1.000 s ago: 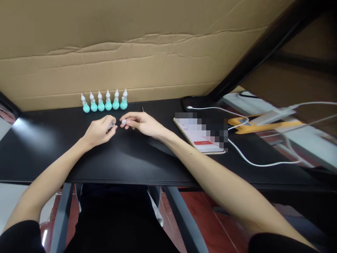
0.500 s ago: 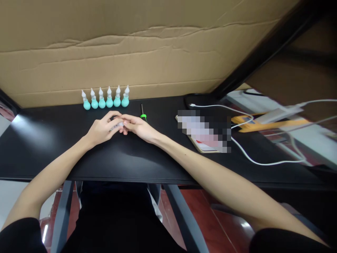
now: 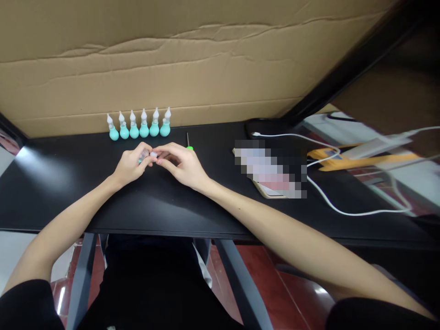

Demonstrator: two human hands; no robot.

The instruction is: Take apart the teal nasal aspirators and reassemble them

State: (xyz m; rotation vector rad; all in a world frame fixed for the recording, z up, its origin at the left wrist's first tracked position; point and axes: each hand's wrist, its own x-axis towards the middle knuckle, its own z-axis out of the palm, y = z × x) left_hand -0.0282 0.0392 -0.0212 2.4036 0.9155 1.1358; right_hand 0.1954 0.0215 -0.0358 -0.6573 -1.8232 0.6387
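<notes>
My left hand (image 3: 130, 165) is closed round a small clear plastic part (image 3: 142, 156) with a bit of teal showing, mostly hidden by the fingers. At its right end, a small whitish piece (image 3: 153, 155) is pinched by the fingertips of my right hand (image 3: 182, 165). The two hands meet above the black table. Behind them stands a row of several teal bulb nasal aspirators (image 3: 144, 129), upright with whitish nozzles. Just beyond my right hand lies a screwdriver (image 3: 188, 141), its green handle partly covered.
A phone (image 3: 271, 190), partly blurred out, lies to the right on the black table (image 3: 192, 215). A white cable (image 3: 323, 201) curls past it towards a yellow-and-black object (image 3: 330, 160). Cardboard (image 3: 172, 82) rises along the back edge.
My right hand has turned, and its fingers now pinch the whitish end, which shows more plainly. My left hand has tilted slightly, and a teal bit shows. The view has shifted a little.
</notes>
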